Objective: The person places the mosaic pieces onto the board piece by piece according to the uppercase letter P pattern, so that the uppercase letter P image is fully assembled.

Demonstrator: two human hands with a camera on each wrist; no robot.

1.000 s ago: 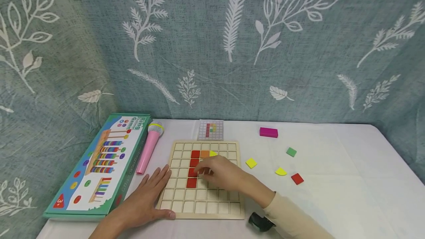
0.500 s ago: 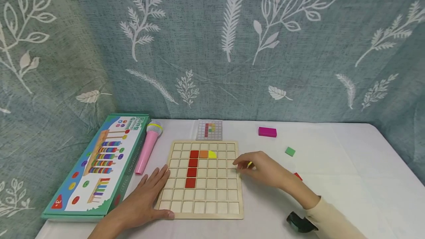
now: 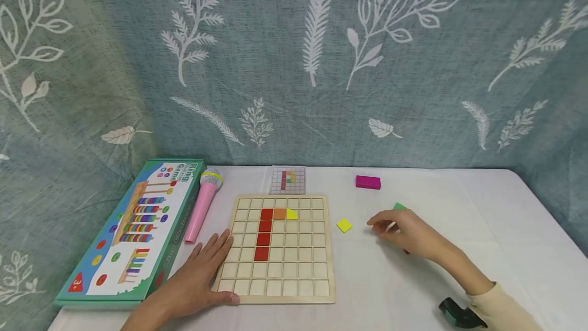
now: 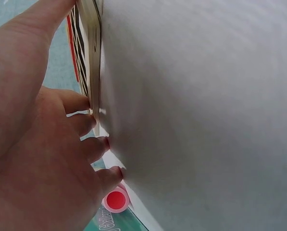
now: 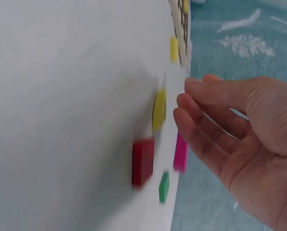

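Hovering over the white surface (image 3: pixel 482 218): right hand (image 3: pixel 406 233), fingers loosely curled, grasping nothing, directly above the yellow half-round tile (image 5: pixel 158 109), red square tile (image 5: pixel 143 160) just nearer the wrist. Pressing flat, fingers straight, on the wooden grid board (image 3: pixel 275 249): left hand (image 3: pixel 197 280), well apart.

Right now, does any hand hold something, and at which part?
Nothing is held. The left hand rests flat on the wooden board's edge; the right hand hovers empty above loose pieces.
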